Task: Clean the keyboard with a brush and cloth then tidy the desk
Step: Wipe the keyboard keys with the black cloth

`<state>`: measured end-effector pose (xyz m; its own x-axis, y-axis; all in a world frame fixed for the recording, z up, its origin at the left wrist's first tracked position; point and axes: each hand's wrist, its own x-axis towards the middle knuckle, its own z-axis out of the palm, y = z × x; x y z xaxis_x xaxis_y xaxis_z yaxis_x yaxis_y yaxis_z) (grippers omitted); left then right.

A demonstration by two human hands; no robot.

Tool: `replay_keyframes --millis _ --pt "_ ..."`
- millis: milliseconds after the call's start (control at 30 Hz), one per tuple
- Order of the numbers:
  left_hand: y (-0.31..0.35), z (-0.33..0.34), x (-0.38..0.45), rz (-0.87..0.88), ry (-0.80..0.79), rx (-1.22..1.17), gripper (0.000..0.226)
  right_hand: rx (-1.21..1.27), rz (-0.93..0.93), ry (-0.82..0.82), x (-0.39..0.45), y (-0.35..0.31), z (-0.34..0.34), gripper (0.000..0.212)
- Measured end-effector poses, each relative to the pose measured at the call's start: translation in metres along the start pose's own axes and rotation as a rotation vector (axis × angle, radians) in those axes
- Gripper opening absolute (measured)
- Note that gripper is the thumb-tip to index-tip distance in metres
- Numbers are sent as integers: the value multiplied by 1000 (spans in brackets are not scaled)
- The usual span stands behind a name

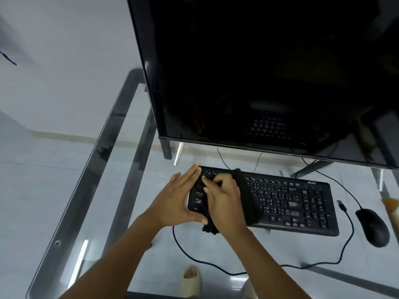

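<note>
A black keyboard (289, 203) lies on the glass desk (121, 223) under the monitor. My right hand (224, 199) presses a black cloth (248, 203) flat onto the keyboard's left half; the cloth hangs over the front edge. My left hand (179, 199) cups the keyboard's left end, fingers along the back corner and thumb at the front. A brush (391, 207) with orange bristles and a pale handle lies at the right edge of the view, right of the mouse.
A large dark monitor (269, 72) stands just behind the keyboard on thin legs. A black mouse (372, 226) sits right of the keyboard. A loose black cable with a USB plug (342, 205) loops across the front of the desk. My sandalled foot (191, 279) shows through the glass.
</note>
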<state>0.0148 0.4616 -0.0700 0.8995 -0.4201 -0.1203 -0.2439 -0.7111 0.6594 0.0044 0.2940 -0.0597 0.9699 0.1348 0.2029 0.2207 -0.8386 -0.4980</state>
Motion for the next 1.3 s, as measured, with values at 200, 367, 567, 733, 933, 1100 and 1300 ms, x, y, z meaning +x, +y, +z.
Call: replay_keyframes --millis 200,367,567,733,933,1100,1300 --pt "2 -1 0 11 12 18 129 -93 148 81 1 26 -10 24" --pt "5 -2 -2 3 16 -58 129 -1 -41 -114 2 -18 10 11" --pt "5 -2 -2 -10 2 -45 135 -35 97 60 -15 46 -19 35" --pt "4 -1 -1 -7 6 -49 134 52 -35 -146 -23 -5 9 25" --pt "3 -5 -2 -8 -21 -39 137 17 82 -30 -44 36 -24 36" --pt "5 -5 -1 9 -23 -37 136 49 -30 -123 -46 -7 -1 56" --pt "8 -8 -2 11 -38 -31 137 20 8 -86 -51 35 -29 42"
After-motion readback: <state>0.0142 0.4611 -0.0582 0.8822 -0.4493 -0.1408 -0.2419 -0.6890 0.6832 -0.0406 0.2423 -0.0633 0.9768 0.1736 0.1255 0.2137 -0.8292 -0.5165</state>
